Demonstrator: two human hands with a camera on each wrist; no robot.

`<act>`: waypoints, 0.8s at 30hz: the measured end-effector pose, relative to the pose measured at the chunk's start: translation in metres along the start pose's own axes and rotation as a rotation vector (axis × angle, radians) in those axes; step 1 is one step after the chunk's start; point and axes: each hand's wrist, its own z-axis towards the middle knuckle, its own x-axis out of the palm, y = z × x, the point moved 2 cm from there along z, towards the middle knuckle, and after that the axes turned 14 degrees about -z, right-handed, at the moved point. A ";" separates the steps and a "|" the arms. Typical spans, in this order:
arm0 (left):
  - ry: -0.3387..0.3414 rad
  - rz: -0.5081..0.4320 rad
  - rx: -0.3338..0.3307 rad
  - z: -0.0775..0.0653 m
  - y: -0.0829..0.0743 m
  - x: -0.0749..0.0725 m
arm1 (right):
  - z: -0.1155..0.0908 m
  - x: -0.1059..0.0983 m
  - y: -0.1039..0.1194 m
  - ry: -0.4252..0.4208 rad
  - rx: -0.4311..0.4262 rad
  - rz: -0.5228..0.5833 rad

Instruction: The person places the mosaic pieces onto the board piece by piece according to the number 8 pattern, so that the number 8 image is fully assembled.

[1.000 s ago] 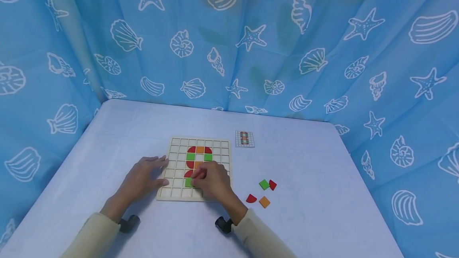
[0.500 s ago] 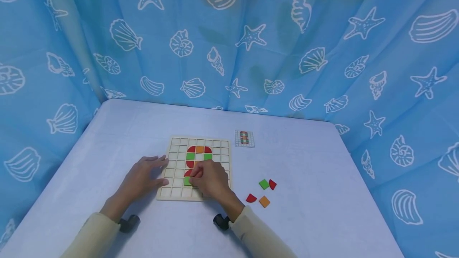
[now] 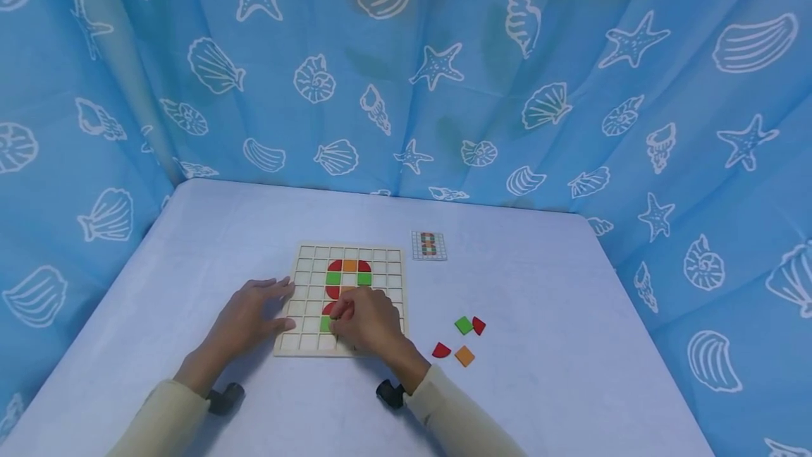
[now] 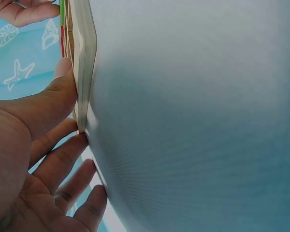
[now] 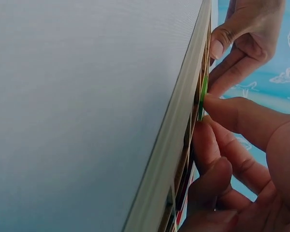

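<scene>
A square wooden grid board (image 3: 306, 309) lies on the table, with red quarter-round, orange and green tiles forming a rounded pattern in its cells. My right hand (image 3: 370, 319) is over the lower middle of the board. Its thumb and index finger pinch a green square tile (image 3: 325, 324), seen edge-on as a green tile (image 5: 203, 94) in the right wrist view. My left hand (image 3: 254, 312) rests at the board's left edge, thumb and fingers spread and touching the rim (image 4: 87, 63). The right hand hides some cells.
Right of the board lie a loose green square (image 3: 464, 325), an orange square (image 3: 465, 356) and two red quarter-round tiles (image 3: 441, 350). A small printed pattern card (image 3: 429, 246) lies beyond the board's right corner. A blue shell-print curtain (image 3: 380, 90) surrounds the table.
My right hand has shifted slightly left, with its fingertips still at the green tile. The left hand keeps its place on the board's edge. The head view has shifted a little.
</scene>
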 end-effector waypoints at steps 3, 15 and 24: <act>0.001 -0.003 -0.002 0.000 0.001 0.000 | -0.001 -0.001 -0.005 0.017 -0.013 0.050; -0.018 0.009 0.026 -0.001 0.003 0.000 | -0.012 -0.017 -0.038 -0.015 -0.017 0.213; -0.012 0.009 0.018 -0.001 0.002 -0.001 | -0.024 -0.035 -0.076 -0.062 0.016 0.190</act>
